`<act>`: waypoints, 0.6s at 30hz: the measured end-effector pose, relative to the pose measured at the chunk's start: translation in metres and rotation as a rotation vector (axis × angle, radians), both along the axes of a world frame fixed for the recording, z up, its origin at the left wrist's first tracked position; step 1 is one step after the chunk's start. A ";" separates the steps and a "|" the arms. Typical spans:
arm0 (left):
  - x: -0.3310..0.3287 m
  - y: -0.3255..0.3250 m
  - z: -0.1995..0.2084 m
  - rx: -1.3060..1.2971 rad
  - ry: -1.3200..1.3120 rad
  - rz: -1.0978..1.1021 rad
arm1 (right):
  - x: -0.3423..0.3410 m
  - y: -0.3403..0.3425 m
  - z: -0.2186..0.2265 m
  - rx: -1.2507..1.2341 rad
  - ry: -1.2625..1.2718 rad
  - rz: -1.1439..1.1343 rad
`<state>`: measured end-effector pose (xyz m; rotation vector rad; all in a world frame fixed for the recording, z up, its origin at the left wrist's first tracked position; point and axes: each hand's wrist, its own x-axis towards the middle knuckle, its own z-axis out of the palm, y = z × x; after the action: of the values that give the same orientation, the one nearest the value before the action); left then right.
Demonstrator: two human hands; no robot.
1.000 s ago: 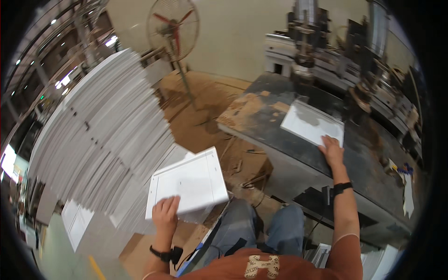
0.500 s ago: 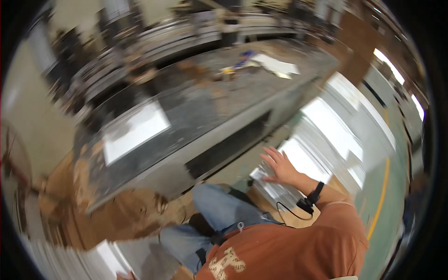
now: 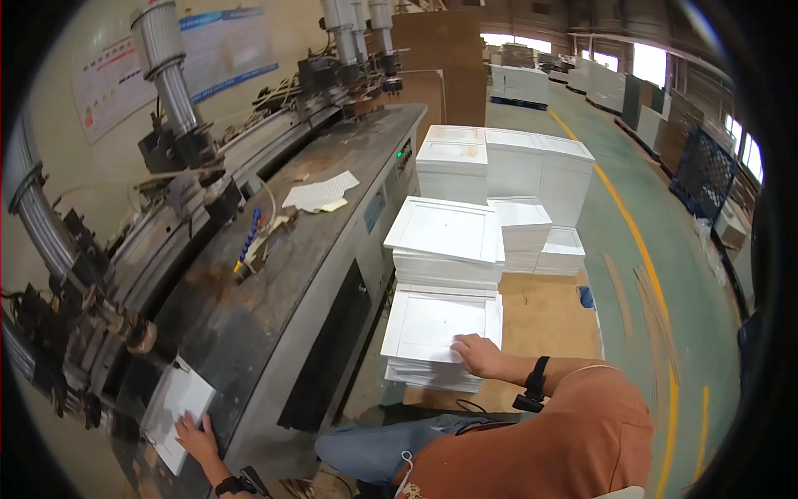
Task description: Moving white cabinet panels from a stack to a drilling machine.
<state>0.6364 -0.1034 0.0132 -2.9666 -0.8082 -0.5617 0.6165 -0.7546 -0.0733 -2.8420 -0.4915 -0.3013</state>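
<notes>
My left hand (image 3: 196,434) lies with fingers spread on a white panel (image 3: 184,397) on the dark machine table, at the lower left beneath the tool heads. At the near right edge of a stack of white framed panels beside the machine, my right hand (image 3: 478,355) is closed, its fingers bent together over the top panel (image 3: 432,323). That panel lies flat on the stack. The underside of the right hand and its thumb are hidden.
Behind this stack stand another panel stack (image 3: 445,229) and more white stacks (image 3: 536,170) on a brown board (image 3: 553,308). Paper sheets (image 3: 320,193) and a blue coiled hose (image 3: 249,237) are on the machine table (image 3: 274,283). Upright cylinders (image 3: 158,50) rise along its far side.
My view has swung right. My left hand has come from the lower edge onto the panel on the machine table. My right hand was spread over the stack and has closed at its top panel.
</notes>
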 end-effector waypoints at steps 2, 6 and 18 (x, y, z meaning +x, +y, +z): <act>0.010 0.001 -0.006 -0.016 -0.006 0.015 | -0.021 0.003 0.017 -0.059 -0.028 -0.019; 0.013 -0.015 0.001 -0.083 0.026 0.011 | -0.021 -0.003 0.002 -0.131 0.007 -0.036; -0.062 -0.063 -0.010 0.008 -0.389 -0.173 | 0.067 0.112 0.169 0.301 -0.336 0.494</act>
<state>0.5745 -0.1660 0.0037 -2.9777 -0.5601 -1.1736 0.6836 -0.6421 0.0960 -2.2911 -1.0846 -0.6888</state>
